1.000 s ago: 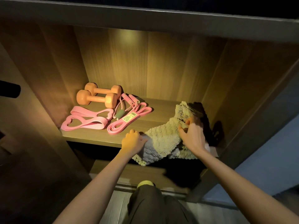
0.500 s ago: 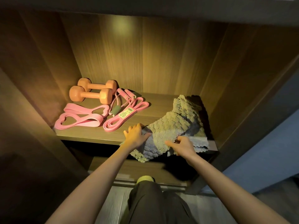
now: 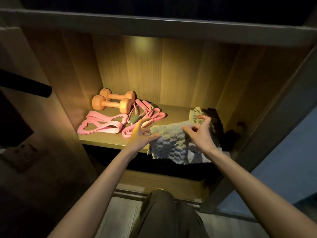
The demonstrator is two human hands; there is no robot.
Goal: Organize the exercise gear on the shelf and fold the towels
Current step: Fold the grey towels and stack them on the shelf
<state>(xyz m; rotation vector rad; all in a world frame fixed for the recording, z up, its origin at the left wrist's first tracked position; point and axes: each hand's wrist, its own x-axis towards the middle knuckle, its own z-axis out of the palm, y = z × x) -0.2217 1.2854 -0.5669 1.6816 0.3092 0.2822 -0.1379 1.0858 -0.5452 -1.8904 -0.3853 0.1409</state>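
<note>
Sitting grouped at centre left, the dumbbells (image 3: 111, 104), resistance bands (image 3: 101, 125) and jump rope (image 3: 145, 107) look sorted; the folding is not yet done. The left hand (image 3: 139, 136), fingers spread, touches the rumpled towel (image 3: 168, 134) at centre right, which overhangs the shelf (image 3: 103, 140) edge. The right hand (image 3: 200, 134) hovers half-curled over it; whether it pinches cloth, I cannot tell. The wooden alcove is lit, the room around it dim.

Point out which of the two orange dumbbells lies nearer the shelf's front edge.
The front dumbbell, the one right beside the pink bands. Its twin lies behind it, closer to the back wall.
</note>
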